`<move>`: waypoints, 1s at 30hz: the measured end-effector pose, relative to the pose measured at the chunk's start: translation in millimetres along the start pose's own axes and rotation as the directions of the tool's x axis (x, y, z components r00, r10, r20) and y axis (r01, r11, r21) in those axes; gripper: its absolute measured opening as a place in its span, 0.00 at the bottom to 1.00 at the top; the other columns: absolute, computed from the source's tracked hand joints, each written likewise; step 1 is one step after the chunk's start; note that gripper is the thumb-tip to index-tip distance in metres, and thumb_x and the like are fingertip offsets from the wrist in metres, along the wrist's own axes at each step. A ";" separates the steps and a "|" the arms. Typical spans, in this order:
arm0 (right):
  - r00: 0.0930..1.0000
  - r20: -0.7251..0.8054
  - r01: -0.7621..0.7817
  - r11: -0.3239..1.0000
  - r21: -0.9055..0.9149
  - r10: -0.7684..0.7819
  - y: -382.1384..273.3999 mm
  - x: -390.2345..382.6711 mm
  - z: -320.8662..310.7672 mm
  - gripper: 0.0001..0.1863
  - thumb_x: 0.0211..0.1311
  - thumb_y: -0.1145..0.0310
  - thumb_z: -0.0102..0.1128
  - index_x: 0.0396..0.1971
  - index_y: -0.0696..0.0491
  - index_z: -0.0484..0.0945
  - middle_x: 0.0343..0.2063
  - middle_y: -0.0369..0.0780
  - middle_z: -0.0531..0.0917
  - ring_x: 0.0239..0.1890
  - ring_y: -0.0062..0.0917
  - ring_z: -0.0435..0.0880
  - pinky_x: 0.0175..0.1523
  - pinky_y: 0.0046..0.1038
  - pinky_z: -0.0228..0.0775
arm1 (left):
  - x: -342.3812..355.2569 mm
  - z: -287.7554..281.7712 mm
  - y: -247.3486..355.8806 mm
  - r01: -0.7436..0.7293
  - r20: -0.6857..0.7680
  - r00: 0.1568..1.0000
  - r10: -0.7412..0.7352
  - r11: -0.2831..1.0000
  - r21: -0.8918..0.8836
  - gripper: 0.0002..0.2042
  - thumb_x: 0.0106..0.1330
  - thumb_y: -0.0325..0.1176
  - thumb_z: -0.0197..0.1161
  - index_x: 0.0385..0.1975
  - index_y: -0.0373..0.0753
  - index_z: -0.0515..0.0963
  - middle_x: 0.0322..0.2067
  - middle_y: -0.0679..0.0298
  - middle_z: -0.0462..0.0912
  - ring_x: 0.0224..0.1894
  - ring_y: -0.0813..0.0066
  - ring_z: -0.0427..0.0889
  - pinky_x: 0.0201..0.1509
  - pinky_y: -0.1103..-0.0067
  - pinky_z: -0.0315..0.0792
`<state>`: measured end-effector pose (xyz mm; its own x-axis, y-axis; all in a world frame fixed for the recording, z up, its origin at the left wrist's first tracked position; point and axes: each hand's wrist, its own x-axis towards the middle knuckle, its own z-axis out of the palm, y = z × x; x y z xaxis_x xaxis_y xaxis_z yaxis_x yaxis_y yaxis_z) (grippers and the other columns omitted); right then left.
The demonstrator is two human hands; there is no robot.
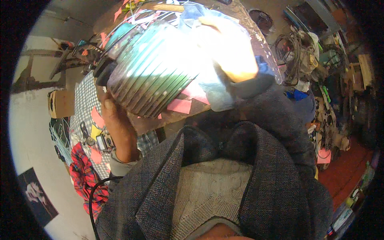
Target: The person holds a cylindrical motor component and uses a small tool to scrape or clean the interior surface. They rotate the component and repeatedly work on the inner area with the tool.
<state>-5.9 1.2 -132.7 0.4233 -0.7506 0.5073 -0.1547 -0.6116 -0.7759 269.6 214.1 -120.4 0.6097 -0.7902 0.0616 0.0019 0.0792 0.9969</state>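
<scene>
A ribbed, slatted panel point(160, 82), dark at its near end and greenish towards the light, is tilted over the table. My left hand point(114, 114) grips its left edge; part of the fingers is in shadow or behind the panel. Strong sunlight washes out my right hand point(238, 56), which is closed on a pale blue cloth point(220, 94) at the panel's right side. The cloth hangs below that hand and also shows beyond it. Glare hides where the cloth meets the slats.
Pink paper scraps point(179, 106) lie on the brown table point(145, 125) by the panel's near edge. A checked cloth point(82, 98) and a red plaid cloth point(82, 172) are at the left. Coiled cables point(292, 56) and clutter fill the right side.
</scene>
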 end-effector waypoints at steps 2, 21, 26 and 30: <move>0.998 0.011 0.061 0.998 0.034 -0.061 -2.6 8.5 24.8 0.20 0.73 0.61 0.65 0.58 0.56 0.82 0.54 0.46 0.87 0.58 0.36 0.84 0.66 0.33 0.73 | -10.7 6.1 -2.6 0.174 0.046 0.985 -0.169 0.974 -0.143 0.29 0.84 0.54 0.50 0.71 0.37 0.70 0.66 0.59 0.79 0.67 0.61 0.78 0.73 0.63 0.68; 0.859 -0.201 -0.332 0.811 0.481 0.471 46.3 -5.1 60.3 0.20 0.81 0.62 0.55 0.61 0.59 0.81 0.47 0.43 0.90 0.49 0.26 0.88 0.56 0.30 0.80 | 34.5 63.0 33.5 -0.446 0.417 0.877 0.239 0.729 0.519 0.23 0.66 0.31 0.75 0.58 0.31 0.79 0.50 0.61 0.87 0.50 0.72 0.85 0.58 0.74 0.77; 0.816 -0.315 -0.333 0.840 0.429 0.484 74.6 -34.1 50.1 0.21 0.81 0.60 0.55 0.63 0.58 0.79 0.51 0.44 0.88 0.53 0.28 0.85 0.60 0.31 0.78 | 60.5 86.2 44.1 -0.166 0.498 0.863 0.088 0.980 0.113 0.20 0.70 0.29 0.71 0.60 0.31 0.80 0.50 0.61 0.88 0.49 0.74 0.86 0.58 0.76 0.79; 0.829 -0.330 -0.348 0.879 0.326 0.451 81.5 -56.3 40.8 0.23 0.81 0.58 0.55 0.64 0.57 0.77 0.54 0.45 0.86 0.57 0.30 0.83 0.62 0.32 0.77 | 71.5 99.1 60.8 -0.291 0.635 0.762 0.127 0.943 0.161 0.20 0.69 0.30 0.72 0.58 0.30 0.80 0.49 0.60 0.89 0.48 0.73 0.86 0.57 0.76 0.79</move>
<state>-6.0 3.8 -239.8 -0.0135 -0.9807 0.1951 0.0082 -0.1952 -0.9807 234.7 102.3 -50.5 -0.0390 -0.9780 0.2047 -0.3028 0.2068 0.9304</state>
